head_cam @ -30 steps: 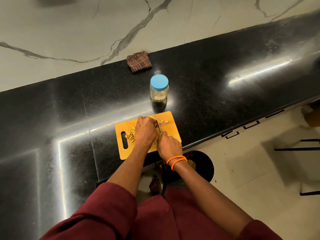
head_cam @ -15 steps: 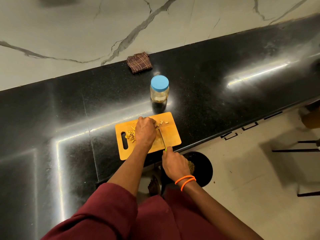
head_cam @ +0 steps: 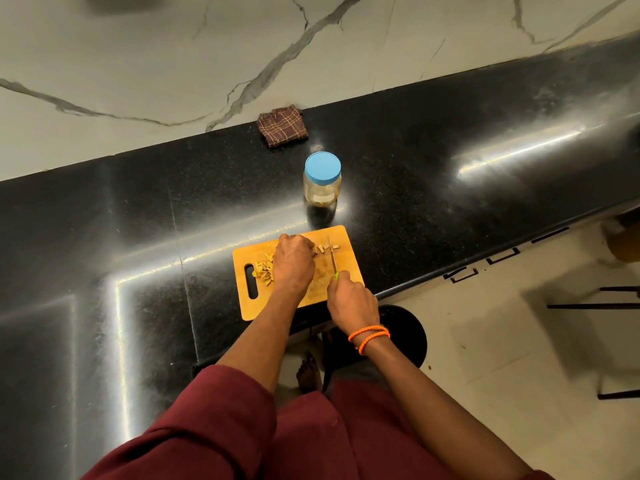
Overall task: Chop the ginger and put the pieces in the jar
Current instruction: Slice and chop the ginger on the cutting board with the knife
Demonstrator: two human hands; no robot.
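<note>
The right hand (head_cam: 351,297) is wrapped around a green-handled steel knife (head_cam: 333,258). The left hand (head_cam: 293,263) presses curled on the orange wooden board (head_cam: 346,265); pale chopped ginger pieces (head_cam: 264,270) lie left of it, the blue-lidded clear jar (head_cam: 322,180) beyond both hands, lid on.

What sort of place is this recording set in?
Most likely a home kitchen: a polished black stone counter against a marble-patterned wall, with a chopping board, a blue-lidded jar and a folded cloth on it.
</note>
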